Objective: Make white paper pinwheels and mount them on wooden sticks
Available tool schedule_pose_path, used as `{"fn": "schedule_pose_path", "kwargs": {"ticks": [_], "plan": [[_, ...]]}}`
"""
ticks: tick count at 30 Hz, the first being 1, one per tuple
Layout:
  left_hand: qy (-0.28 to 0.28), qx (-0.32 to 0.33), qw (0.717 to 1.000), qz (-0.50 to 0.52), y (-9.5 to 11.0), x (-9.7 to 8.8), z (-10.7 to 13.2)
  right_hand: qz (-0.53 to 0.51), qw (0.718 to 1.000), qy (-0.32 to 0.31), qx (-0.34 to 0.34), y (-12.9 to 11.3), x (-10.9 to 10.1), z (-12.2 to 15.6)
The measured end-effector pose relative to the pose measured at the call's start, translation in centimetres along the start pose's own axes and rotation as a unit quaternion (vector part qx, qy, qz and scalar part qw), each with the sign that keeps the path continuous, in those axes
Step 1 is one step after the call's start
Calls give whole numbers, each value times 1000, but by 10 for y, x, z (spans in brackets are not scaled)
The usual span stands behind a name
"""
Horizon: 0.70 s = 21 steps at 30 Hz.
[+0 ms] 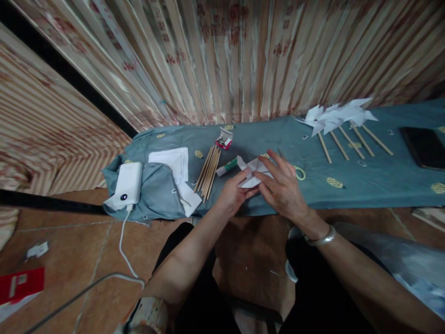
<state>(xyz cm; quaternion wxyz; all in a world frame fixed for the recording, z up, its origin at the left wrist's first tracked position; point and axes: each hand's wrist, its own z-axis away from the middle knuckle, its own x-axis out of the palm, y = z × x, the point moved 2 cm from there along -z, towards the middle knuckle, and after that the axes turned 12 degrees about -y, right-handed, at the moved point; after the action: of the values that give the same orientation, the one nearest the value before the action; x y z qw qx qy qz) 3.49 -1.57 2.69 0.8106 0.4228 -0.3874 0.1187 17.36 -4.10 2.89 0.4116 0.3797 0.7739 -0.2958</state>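
Observation:
A folded white paper piece lies on the blue cloth near its front edge. My left hand pinches the paper's lower left part with closed fingers. My right hand rests on the paper's right side, fingers spread and pressing it down. A green-capped glue stick lies just left of the paper. A bundle of wooden sticks lies further left.
Finished white paper pinwheels on sticks lie at the back right, beside a dark phone. A small red box of pins, white paper squares, a white power bank with cable and a yellow ring are on the cloth.

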Motion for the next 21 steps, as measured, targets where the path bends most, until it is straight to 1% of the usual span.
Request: {"fn": "schedule_pose_path", "kwargs": {"ticks": [4,7,10,12,16,21], "plan": [[-5,58,997,-55,8,0,-3,-4,1000,-7,0,-3,0,-4],[-13,100,987,-123,12,0,-8,-39,999,-30,11,-3,-1,-4],[-7,126,977,-173,13,1,-16,-88,995,-44,26,0,-2,-1],[4,133,972,-194,12,1,-20,-131,990,-44,40,4,-3,1],[25,122,965,-231,9,-1,-27,-207,975,-36,66,11,-5,4],[32,117,963,-241,8,3,-33,-215,972,-49,82,16,-9,6]]}}
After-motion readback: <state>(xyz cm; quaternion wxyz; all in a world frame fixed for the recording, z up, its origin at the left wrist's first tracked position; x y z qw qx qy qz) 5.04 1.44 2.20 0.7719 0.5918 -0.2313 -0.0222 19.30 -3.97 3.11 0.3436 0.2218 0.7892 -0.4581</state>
